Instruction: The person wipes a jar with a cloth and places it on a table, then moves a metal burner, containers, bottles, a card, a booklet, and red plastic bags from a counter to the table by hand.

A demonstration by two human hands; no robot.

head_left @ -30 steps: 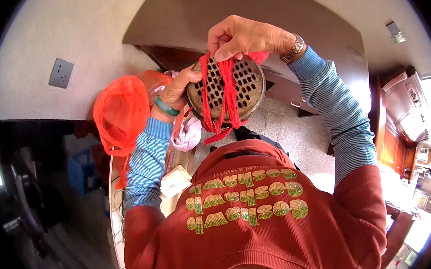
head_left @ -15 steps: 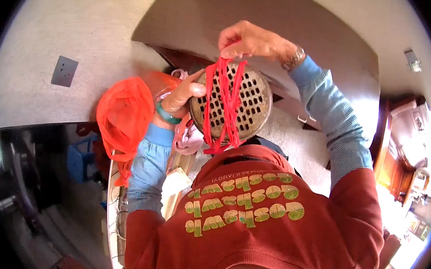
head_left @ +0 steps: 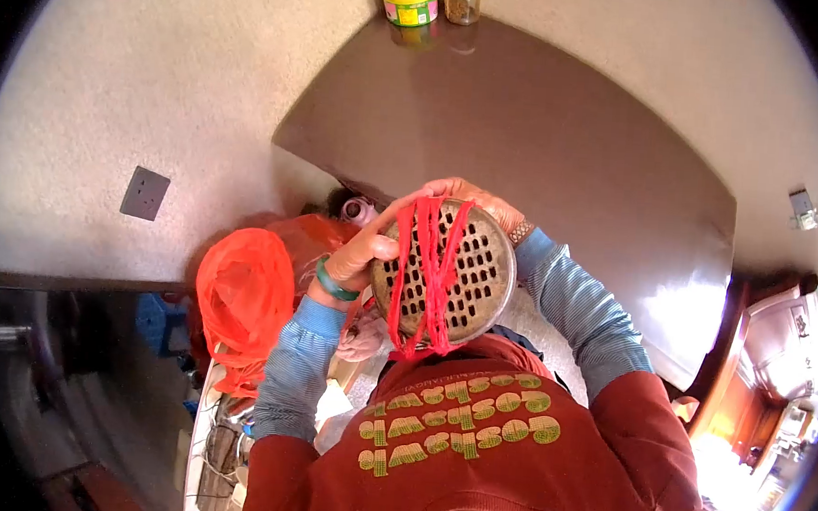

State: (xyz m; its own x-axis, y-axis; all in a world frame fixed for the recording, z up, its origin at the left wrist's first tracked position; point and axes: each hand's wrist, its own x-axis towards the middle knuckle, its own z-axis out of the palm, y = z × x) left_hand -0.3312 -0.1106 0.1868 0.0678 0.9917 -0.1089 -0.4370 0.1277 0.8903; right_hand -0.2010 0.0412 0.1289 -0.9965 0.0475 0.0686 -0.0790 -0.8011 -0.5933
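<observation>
A round metal disc with rows of slots (head_left: 479,269) is held up in front of the chest, tilted toward the camera. Red strips of cloth (head_left: 434,274) run across its face in several strands. My left hand (head_left: 368,251), with a green bangle, grips the disc's left edge, thumb on the face. At the far rim is my right hand (head_left: 480,202), its fingers behind the disc and strips and mostly hidden; what they grip there cannot be made out.
Red plastic bags (head_left: 246,288) hang at the left. A brown tabletop (head_left: 566,139) lies ahead, with a yellow-lidded tin (head_left: 410,1) and a small jar (head_left: 463,1) at its far edge. A wall socket (head_left: 145,193) is on the left.
My right hand has come down from above the disc to its far rim. The strips no longer rise off the face in a pinch. The view has tilted up, showing more tabletop.
</observation>
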